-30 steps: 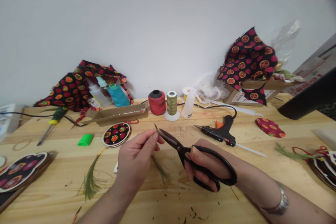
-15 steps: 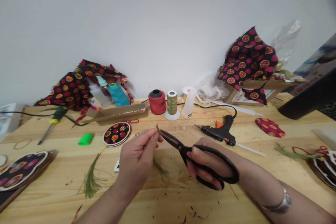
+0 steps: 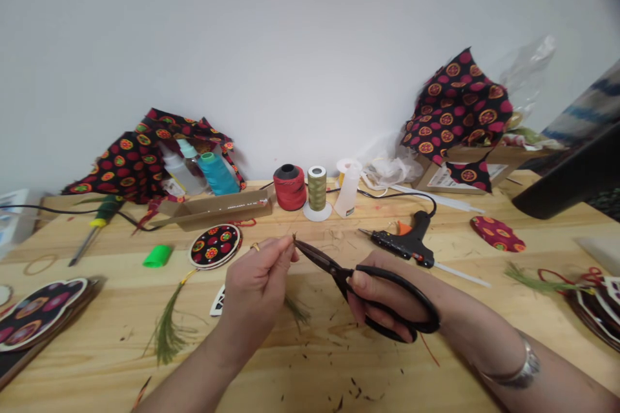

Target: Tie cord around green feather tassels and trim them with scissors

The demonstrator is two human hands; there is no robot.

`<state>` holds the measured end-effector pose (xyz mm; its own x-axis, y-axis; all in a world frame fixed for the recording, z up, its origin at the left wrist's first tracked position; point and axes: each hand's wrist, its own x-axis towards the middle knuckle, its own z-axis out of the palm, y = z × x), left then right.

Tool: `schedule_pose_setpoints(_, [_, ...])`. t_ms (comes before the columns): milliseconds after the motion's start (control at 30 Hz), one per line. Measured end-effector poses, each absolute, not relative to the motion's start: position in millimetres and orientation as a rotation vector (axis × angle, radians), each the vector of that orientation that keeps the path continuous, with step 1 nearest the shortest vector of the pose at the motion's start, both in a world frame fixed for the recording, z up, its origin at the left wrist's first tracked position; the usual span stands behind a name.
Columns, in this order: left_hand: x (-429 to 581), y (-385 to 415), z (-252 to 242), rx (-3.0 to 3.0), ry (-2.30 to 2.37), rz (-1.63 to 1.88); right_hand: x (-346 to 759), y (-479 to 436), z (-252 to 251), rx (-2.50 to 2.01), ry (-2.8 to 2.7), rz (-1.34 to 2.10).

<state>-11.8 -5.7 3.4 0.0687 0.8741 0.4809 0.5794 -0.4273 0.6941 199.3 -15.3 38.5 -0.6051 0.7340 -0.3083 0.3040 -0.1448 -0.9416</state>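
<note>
My left hand (image 3: pixel 259 281) is closed in a pinch, with a small dark knotted end poking out above the fingertips. Green tassel strands (image 3: pixel 297 311) hang below that hand, partly hidden by it. Black-handled scissors (image 3: pixel 341 276) are gripped in my right hand (image 3: pixel 378 297), fingers through the loops. Their narrow blades look nearly closed, and the tips touch or almost touch the knotted end; which of the two I cannot tell. Beneath my left wrist a white cut-out piece (image 3: pixel 217 301) shows in part.
A glue gun (image 3: pixel 407 242) lies right of the scissors. Red (image 3: pixel 290 187) and olive (image 3: pixel 318 190) thread spools stand at the back. Left lie a round fabric ornament (image 3: pixel 216 246) with a green tassel, a green cap (image 3: pixel 157 256) and a screwdriver (image 3: pixel 87 242). Dark scraps litter the front.
The scissors' lower handle has risen towards the upper one, so the blades are closer together. My left hand has shifted slightly right, uncovering more of the white piece.
</note>
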Motion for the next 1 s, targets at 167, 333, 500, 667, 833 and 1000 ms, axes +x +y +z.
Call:
schedule_pose_setpoints(167, [-13,-5,2,2.104,1.431,1.274,198,-15,43,-1.233,-1.82,1.857])
schedule_pose_setpoints(333, [-15,-5,-1,2.108,1.435,1.261,197,-21,46,-1.276,-1.762,1.73])
schedule_pose_setpoints(500, [-14,-5,-1,2.076,1.453,1.256,200,-12,40,-1.168,-1.884,1.825])
schedule_pose_setpoints(667, [-9,-6,4,1.866,1.502,1.243,199,-11,38,-1.215,-1.898,1.754])
schedule_pose_setpoints(833, [-8,-6,5,1.375,1.441,1.178,197,-15,35,-1.243,-1.884,1.685])
schedule_pose_setpoints(1000, [-10,-1,0,1.088,1.269,1.214,198,-19,32,-1.162,-1.841,1.577])
